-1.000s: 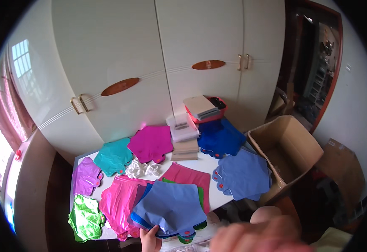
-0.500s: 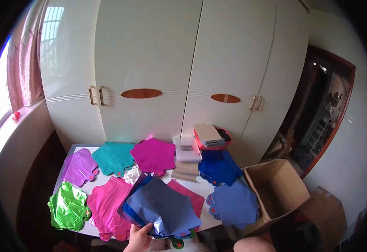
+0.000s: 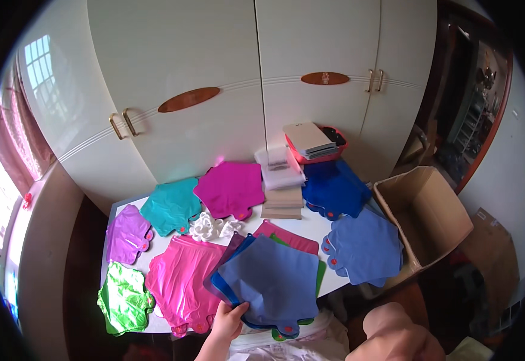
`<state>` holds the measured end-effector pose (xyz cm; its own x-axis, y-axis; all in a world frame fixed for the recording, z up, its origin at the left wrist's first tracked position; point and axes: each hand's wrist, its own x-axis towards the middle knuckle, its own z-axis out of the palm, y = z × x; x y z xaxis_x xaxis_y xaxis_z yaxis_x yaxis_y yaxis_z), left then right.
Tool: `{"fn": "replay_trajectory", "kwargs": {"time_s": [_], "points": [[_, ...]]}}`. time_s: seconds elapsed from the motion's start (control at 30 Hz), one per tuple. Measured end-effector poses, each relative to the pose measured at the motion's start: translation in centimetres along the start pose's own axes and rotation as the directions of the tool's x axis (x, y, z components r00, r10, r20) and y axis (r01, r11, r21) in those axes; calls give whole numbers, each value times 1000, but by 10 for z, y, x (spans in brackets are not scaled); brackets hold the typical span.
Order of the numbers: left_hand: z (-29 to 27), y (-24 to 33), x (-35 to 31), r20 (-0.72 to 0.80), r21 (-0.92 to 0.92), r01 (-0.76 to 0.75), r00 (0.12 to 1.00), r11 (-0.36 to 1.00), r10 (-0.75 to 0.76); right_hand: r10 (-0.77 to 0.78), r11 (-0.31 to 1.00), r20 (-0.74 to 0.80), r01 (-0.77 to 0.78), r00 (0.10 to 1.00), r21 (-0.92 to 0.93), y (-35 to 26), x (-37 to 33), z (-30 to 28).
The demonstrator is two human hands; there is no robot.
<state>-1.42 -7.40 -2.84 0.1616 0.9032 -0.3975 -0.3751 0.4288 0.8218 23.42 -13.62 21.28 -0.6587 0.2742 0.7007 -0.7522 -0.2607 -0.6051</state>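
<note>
My left hand (image 3: 229, 319) is closed on the lower left edge of a fanned stack of flat foil balloons (image 3: 271, 277), thumb on top. The top one is slate blue, with darker blue, purple and green edges showing beneath. The stack is tilted over the near edge of the table and partly covers a pink foil balloon (image 3: 292, 239). To its left lies a larger bright pink foil balloon (image 3: 181, 280). At the lower right my right hand (image 3: 404, 343) is bent close to my body, apart from the stack. How its fingers lie is unclear.
On the white table (image 3: 328, 278) lie a green (image 3: 124, 301), a purple (image 3: 127, 234), a teal (image 3: 172, 206), a magenta (image 3: 229, 189) and blue foil balloons (image 3: 365, 243). White ribbon (image 3: 207, 227) sits mid-table. Behind are clear bags (image 3: 280, 171) and a red basket (image 3: 319, 158); an open carton (image 3: 422, 207) stands right.
The view has tipped down and turned, so the table sits higher in the picture. My left hand still grips the stack, now more upright. More of my right arm and hand shows at the lower right.
</note>
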Motion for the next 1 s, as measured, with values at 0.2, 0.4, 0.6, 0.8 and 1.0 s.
{"fn": "replay_trajectory", "kwargs": {"time_s": [0.2, 0.4, 0.6, 0.8, 1.0], "points": [[13, 14, 1, 13, -66, -56, 998, 996, 56, 63, 998, -134, -62, 989, 12, -8, 2, 2], [10, 6, 7, 46, -67, -165, 985, 984, 168, -20, 965, 22, 25, 1000, -259, -10, -30, -29], [7, 14, -10, 17, -346, -115, 991, 931, 129, -246, 785, -905, -477, 346, -396, 85, -152, -73], [2, 16, -19, -34, -390, -42, 999, 920, 31, 117, 992, -982, -62, 151, 108, 116, -179, -86], [-2, 9, -9, 34, -8, -51, 998, 999, 51, -2, 956, -1000, -293, -4, 0, 111, -165, -119]]}}
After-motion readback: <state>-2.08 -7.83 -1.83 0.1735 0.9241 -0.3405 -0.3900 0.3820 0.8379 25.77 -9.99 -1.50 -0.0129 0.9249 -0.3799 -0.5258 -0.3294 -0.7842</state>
